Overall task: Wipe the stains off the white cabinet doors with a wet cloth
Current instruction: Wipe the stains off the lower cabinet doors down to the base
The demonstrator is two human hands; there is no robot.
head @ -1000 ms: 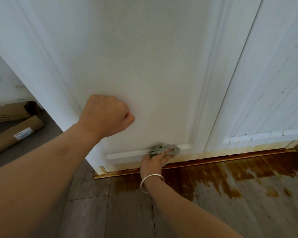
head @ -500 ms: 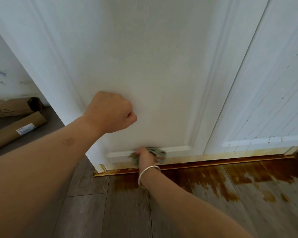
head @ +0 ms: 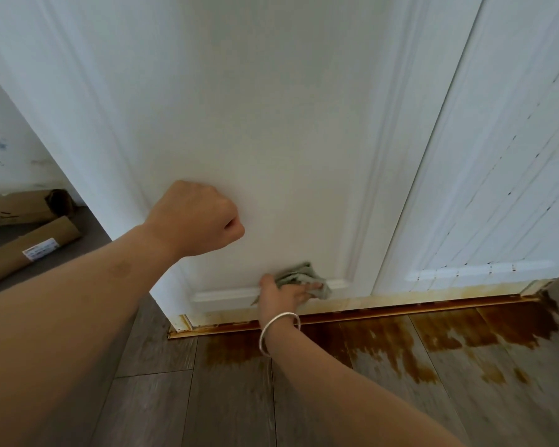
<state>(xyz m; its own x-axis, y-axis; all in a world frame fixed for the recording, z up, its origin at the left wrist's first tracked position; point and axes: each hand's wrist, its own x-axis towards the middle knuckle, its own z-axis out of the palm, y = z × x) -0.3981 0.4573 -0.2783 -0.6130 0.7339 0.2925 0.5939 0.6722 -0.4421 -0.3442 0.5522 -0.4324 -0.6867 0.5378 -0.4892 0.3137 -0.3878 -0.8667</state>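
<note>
A white cabinet door fills the middle of the view, with a second white door to its right. Brown stains run along the bottom edge of both doors, and small dark specks dot the right door. My right hand, a silver bracelet on its wrist, presses a grey-green cloth against the lower moulding of the middle door. Knuckles of my left hand, closed in a fist, rest against the door panel above and left of the cloth.
A brown spill spreads over the grey plank floor below the doors, beside a gold threshold strip. Two cardboard tubes lie on the floor at the left by a marked white wall.
My right hand slid the cloth left along the lower moulding, then back to the right. My left fist stayed on the door panel.
</note>
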